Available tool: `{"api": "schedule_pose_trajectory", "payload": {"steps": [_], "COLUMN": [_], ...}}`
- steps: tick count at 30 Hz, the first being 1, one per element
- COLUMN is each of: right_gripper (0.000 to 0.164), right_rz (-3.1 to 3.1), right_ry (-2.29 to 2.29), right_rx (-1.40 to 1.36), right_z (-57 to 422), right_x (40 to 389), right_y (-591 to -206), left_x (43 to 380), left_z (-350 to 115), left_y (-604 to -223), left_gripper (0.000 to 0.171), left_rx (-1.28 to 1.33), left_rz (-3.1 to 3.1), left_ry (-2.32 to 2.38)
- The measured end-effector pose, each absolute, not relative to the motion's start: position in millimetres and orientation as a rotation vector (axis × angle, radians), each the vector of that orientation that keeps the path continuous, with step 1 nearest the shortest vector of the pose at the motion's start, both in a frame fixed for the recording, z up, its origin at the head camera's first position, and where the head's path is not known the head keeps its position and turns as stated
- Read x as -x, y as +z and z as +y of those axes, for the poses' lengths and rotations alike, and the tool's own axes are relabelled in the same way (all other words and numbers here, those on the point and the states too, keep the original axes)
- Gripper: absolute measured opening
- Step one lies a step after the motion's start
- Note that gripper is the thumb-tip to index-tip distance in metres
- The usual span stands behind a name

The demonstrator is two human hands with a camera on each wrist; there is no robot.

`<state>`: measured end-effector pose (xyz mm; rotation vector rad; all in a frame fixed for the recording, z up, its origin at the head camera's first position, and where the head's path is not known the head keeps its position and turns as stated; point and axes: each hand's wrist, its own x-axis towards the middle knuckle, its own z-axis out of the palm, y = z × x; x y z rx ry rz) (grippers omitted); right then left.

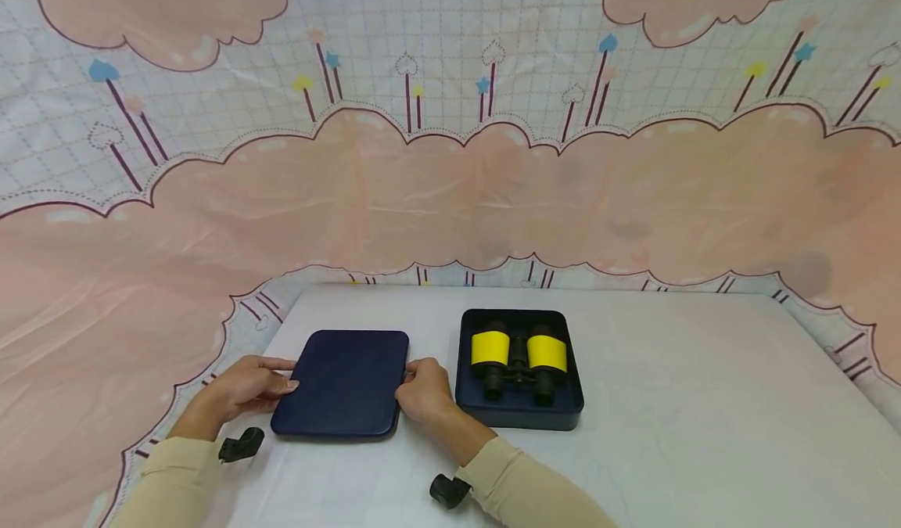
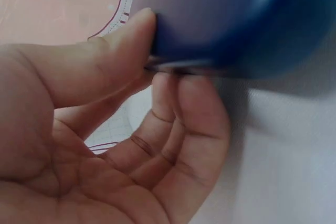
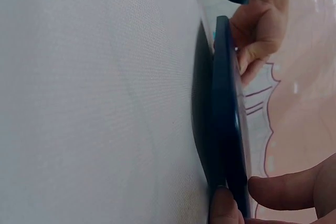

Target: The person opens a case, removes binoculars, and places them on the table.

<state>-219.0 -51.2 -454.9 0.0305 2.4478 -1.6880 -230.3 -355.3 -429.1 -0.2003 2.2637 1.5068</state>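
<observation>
A dark blue square lid with rounded corners lies flat side up between both hands. At its left edge my left hand pinches it; in the left wrist view the thumb is against the top and the fingertips are at the rim below. My right hand grips the opposite edge, its thumb on the upper side and a finger at the underside. The right wrist view shows the lid's side wall slightly above the table, with shadow under it.
Right of the lid stands an open dark blue box. Black binoculars with yellow barrels lie inside. White cloth covers the table, and a patterned curtain hangs behind it. A small black wrist device is on the left sleeve.
</observation>
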Motion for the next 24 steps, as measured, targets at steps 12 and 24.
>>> {"api": "schedule_pose_trajectory", "payload": {"steps": [12, 24], "right_gripper": [0.032, 0.046], "right_rz": [2.554, 2.448], "right_ry": [-1.601, -1.692], "right_rx": [-0.022, 0.071], "right_z": [-48.1, -34.9], "right_x": [216.8, 206.3], "right_y": [-449.0, -430.8], "left_x": [231.4, 220.5], "left_z": [-353.0, -328.7], "left_y": [-426.7, -406.3], "left_gripper": [0.061, 0.065], "left_rx": [0.234, 0.224], "left_rz": [2.411, 2.513], "left_ry": [1.321, 1.347]}}
